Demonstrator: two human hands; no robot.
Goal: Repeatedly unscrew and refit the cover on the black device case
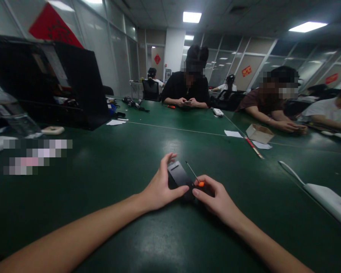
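Observation:
My left hand (161, 185) grips a dark grey, flat rectangular device (179, 175) with a narrow slot near its far end. Its thumb lies across the near part and the fingers wrap the left side. In my right hand (216, 195) is a screwdriver (201, 184) with an orange handle, its thin metal shaft pointing up and to the left, above the table. The right thumb and fingertips are close to the device's black near end; whether they touch it I cannot tell. Most of the screwdriver's handle is hidden by the fingers.
Around the green table (125, 235) sit several people. A black open case (93, 91) and a clear plastic bottle (17, 113) stand at the left. To the right are a cardboard box (260, 133), a red stick-like object (254, 148) and a white device (329, 203) with a cable.

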